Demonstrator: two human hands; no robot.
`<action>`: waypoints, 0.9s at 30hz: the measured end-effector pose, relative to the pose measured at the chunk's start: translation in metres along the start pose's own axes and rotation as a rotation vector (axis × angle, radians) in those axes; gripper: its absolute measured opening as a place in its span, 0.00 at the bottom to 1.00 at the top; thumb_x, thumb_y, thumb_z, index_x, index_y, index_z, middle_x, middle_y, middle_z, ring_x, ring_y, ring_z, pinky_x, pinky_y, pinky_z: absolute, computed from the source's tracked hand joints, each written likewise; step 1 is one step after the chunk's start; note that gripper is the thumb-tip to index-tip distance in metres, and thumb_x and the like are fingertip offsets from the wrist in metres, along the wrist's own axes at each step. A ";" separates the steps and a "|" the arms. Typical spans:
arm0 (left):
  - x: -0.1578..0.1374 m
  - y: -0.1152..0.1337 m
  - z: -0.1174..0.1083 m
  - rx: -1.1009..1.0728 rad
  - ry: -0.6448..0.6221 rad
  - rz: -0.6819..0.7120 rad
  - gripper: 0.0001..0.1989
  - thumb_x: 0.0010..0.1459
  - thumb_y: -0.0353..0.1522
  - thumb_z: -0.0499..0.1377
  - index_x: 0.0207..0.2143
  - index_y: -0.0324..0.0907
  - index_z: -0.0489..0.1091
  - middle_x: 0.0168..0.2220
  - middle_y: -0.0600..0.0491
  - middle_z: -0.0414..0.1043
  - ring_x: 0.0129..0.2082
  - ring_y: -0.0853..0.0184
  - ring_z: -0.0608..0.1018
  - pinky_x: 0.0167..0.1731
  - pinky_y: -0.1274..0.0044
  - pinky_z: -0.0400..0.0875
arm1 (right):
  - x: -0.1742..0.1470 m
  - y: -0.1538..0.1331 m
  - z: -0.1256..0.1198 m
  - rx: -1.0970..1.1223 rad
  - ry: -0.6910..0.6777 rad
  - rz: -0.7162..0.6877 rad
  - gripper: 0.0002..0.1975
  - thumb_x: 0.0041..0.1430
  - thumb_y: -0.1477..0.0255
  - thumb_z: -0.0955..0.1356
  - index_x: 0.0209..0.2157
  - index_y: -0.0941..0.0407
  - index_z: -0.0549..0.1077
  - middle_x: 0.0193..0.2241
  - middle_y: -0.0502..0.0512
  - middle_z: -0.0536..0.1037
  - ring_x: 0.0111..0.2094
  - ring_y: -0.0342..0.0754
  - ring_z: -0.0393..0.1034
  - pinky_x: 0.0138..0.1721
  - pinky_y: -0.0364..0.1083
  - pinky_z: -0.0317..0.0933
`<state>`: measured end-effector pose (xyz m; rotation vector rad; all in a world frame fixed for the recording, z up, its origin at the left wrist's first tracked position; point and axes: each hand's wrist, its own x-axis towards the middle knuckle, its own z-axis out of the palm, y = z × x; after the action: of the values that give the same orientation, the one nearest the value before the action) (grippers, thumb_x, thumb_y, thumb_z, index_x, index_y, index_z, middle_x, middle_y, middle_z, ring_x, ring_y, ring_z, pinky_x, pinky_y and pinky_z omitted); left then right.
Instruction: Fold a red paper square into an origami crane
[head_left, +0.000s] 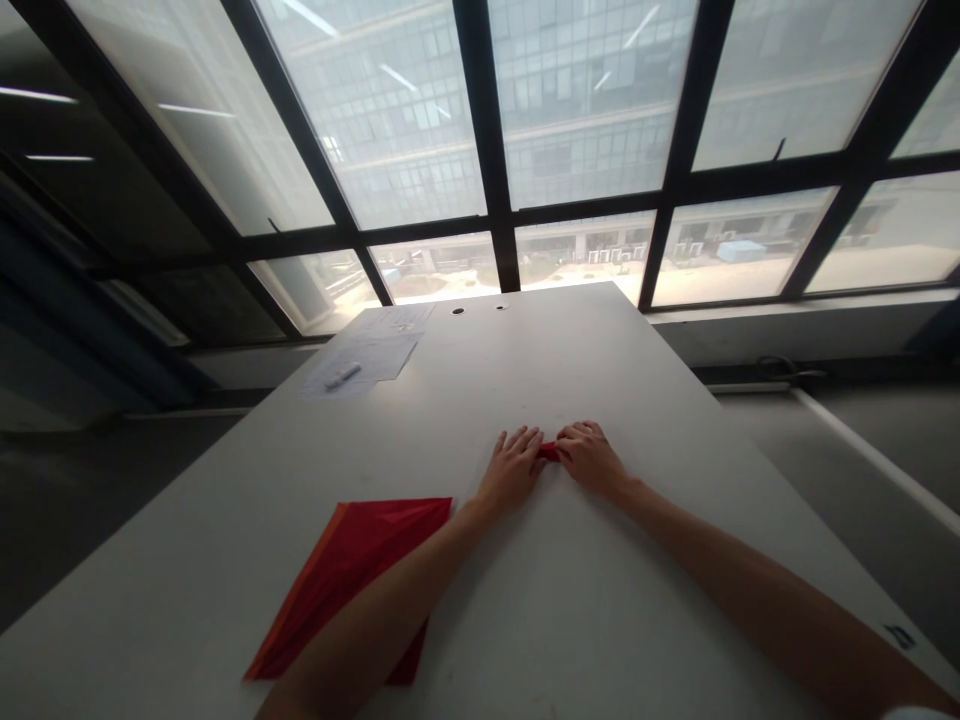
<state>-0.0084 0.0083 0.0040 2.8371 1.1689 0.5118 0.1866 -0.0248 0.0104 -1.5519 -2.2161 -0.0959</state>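
Both hands at a small red piece on the table, right of centre.
The left hand lies flat, fingers extended, at the left end of the red piece; the right hand has bent fingers at its right end, but whether they grip cannot be told. Risk, as judged: uneven pressure could let the piece skid or spring loose on a smooth surface. The left forearm crosses above a larger red sheet, near left; contact is unclear, but a sideways sweep could drag it. The table is white, with papers and a pen at far left. Large dark-framed windows stand beyond; grey floor shows at right.
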 end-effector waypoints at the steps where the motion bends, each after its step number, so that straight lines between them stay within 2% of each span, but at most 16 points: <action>1: -0.001 0.002 0.000 0.012 -0.037 0.031 0.25 0.69 0.41 0.47 0.65 0.44 0.57 0.65 0.47 0.59 0.66 0.57 0.59 0.65 0.60 0.47 | -0.001 -0.002 0.000 -0.011 -0.014 0.002 0.11 0.65 0.74 0.64 0.35 0.54 0.79 0.37 0.56 0.80 0.43 0.50 0.71 0.56 0.51 0.50; 3: -0.004 0.004 0.000 0.026 -0.120 0.063 0.30 0.69 0.46 0.43 0.68 0.43 0.50 0.68 0.46 0.52 0.69 0.57 0.51 0.66 0.58 0.42 | -0.003 -0.007 0.001 -0.041 -0.024 0.033 0.12 0.66 0.75 0.62 0.38 0.55 0.78 0.39 0.58 0.81 0.44 0.50 0.72 0.58 0.52 0.48; 5: -0.005 0.004 0.000 0.033 -0.174 0.053 0.32 0.69 0.48 0.40 0.69 0.43 0.47 0.69 0.46 0.49 0.70 0.56 0.48 0.66 0.56 0.41 | -0.006 -0.013 0.004 -0.071 0.000 0.087 0.15 0.66 0.75 0.60 0.47 0.57 0.76 0.47 0.62 0.79 0.50 0.53 0.70 0.60 0.54 0.47; 7: -0.004 0.004 0.001 0.026 -0.189 0.044 0.32 0.69 0.49 0.39 0.69 0.43 0.45 0.69 0.46 0.47 0.70 0.56 0.47 0.66 0.55 0.40 | -0.008 -0.017 0.010 -0.074 0.010 0.103 0.20 0.66 0.76 0.59 0.57 0.59 0.69 0.57 0.65 0.71 0.59 0.55 0.63 0.62 0.56 0.46; 9: -0.004 0.003 0.001 0.010 -0.183 0.043 0.32 0.69 0.47 0.39 0.69 0.43 0.44 0.70 0.46 0.47 0.70 0.57 0.47 0.66 0.56 0.40 | -0.011 -0.018 0.017 -0.044 -0.039 0.074 0.24 0.67 0.75 0.57 0.63 0.61 0.63 0.63 0.65 0.64 0.64 0.55 0.56 0.64 0.56 0.45; 13: -0.005 0.004 0.001 0.003 -0.168 0.001 0.32 0.69 0.47 0.39 0.69 0.41 0.45 0.70 0.43 0.45 0.70 0.56 0.48 0.65 0.55 0.41 | -0.013 -0.012 0.024 0.022 -0.159 0.056 0.26 0.69 0.70 0.55 0.66 0.60 0.57 0.66 0.64 0.57 0.67 0.56 0.50 0.65 0.61 0.41; 17: -0.012 0.003 -0.002 0.036 -0.188 -0.097 0.36 0.67 0.51 0.41 0.68 0.37 0.48 0.69 0.38 0.46 0.69 0.51 0.49 0.64 0.52 0.43 | -0.013 -0.004 0.021 0.043 -0.194 0.059 0.28 0.70 0.62 0.54 0.67 0.58 0.55 0.67 0.64 0.53 0.69 0.56 0.45 0.66 0.64 0.36; 23: -0.019 0.000 -0.003 0.113 -0.214 -0.272 0.42 0.63 0.53 0.46 0.66 0.27 0.52 0.67 0.28 0.46 0.69 0.43 0.48 0.64 0.52 0.41 | -0.009 0.004 0.020 0.043 -0.191 0.059 0.28 0.70 0.62 0.55 0.66 0.57 0.56 0.68 0.64 0.52 0.69 0.56 0.43 0.66 0.65 0.32; 27: -0.012 -0.001 0.002 0.074 -0.127 -0.334 0.39 0.66 0.48 0.47 0.66 0.24 0.49 0.67 0.28 0.46 0.68 0.43 0.50 0.64 0.54 0.46 | -0.008 0.007 0.021 0.048 -0.196 0.065 0.28 0.70 0.62 0.55 0.66 0.58 0.56 0.68 0.64 0.52 0.69 0.55 0.42 0.66 0.66 0.31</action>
<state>-0.0163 0.0008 -0.0014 2.6022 1.6191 0.2708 0.1889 -0.0226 -0.0130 -1.6683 -2.2934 0.1329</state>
